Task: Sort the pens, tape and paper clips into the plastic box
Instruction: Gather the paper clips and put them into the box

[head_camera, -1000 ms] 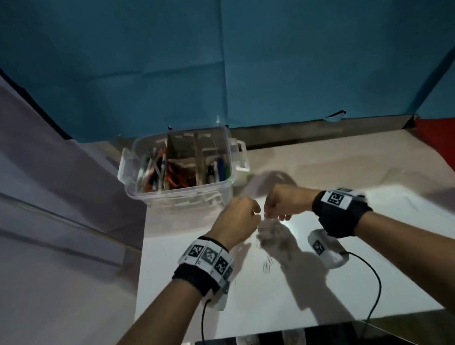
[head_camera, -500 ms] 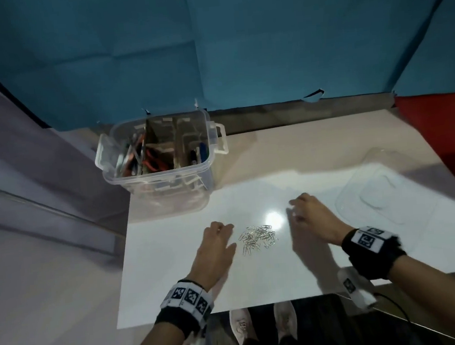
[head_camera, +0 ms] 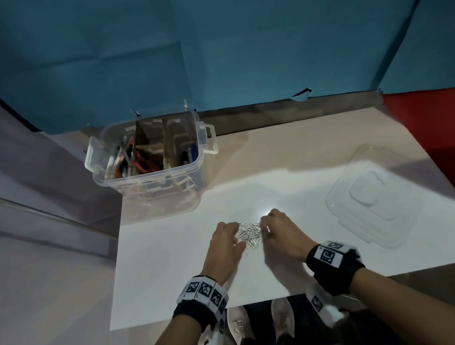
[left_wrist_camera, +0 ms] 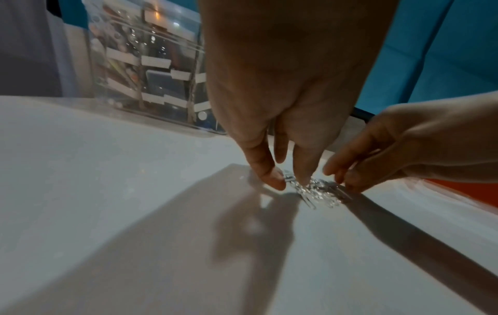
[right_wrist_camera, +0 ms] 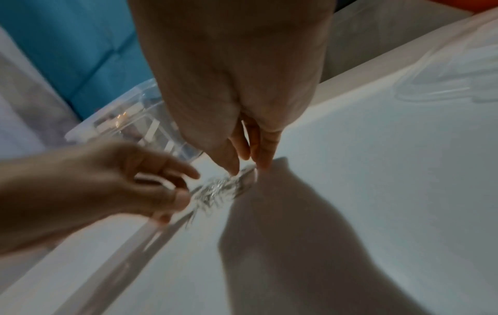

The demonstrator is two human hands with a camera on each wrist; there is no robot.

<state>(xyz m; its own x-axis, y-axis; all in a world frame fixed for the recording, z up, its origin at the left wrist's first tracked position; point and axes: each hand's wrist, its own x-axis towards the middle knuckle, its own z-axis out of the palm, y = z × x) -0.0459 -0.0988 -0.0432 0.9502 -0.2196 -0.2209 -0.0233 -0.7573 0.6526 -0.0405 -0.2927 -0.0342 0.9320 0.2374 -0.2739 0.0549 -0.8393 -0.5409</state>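
While both hands, left hand (head_camera: 223, 248) and right hand (head_camera: 280, 233), fingers loosely spread, flank paper clips (head_camera: 249, 233) on table (head_camera: 174, 273), gripping nothing, plastic box (head_camera: 148, 162) far left holds pens (head_camera: 126, 162); lid (head_camera: 374, 195) right.

Silver paper clips (head_camera: 250, 234) on white table (head_camera: 157, 261); clear plastic box (head_camera: 148, 162) behind; teal backdrop (head_camera: 210, 50); black-white checkered wristbands (head_camera: 203, 291).

Both hands down on the desk (head_camera: 173, 259), left hand (head_camera: 223, 248) and right hand (head_camera: 280, 235) flanking the paper clips (head_camera: 250, 234); plastic box (head_camera: 148, 162) back left, lid (head_camera: 371, 198) off right.
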